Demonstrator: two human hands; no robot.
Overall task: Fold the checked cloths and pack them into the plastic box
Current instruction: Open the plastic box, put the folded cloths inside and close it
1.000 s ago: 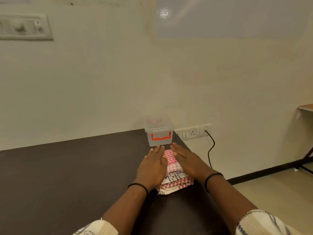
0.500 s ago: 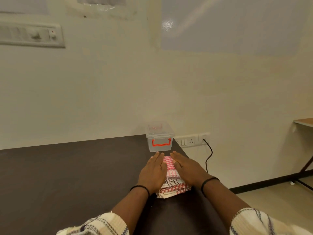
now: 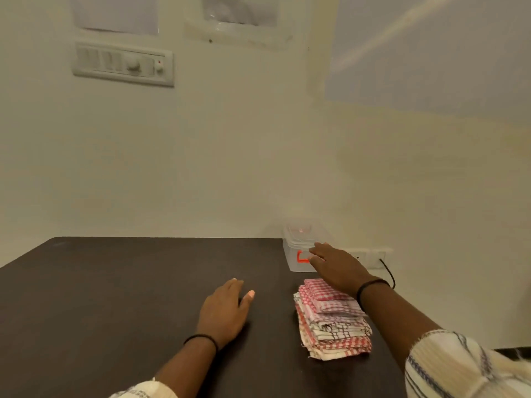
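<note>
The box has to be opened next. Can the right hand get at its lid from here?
Probably yes: the right hand is already at the box front, nothing lies between, and the cloths sit nearer the person.

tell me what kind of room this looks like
Probably a plain indoor workroom or office rather than a kitchen. A bare dark table stands against a painted wall with a switch panel and a socket strip with a cable plugged in. Papers are stuck above.

Folded checked cloths (image 3: 333,320) stacked on the dark table (image 3: 115,297).
Right hand (image 3: 334,264) reaches the plastic box (image 3: 296,248); left hand (image 3: 224,308) lies flat.
</note>
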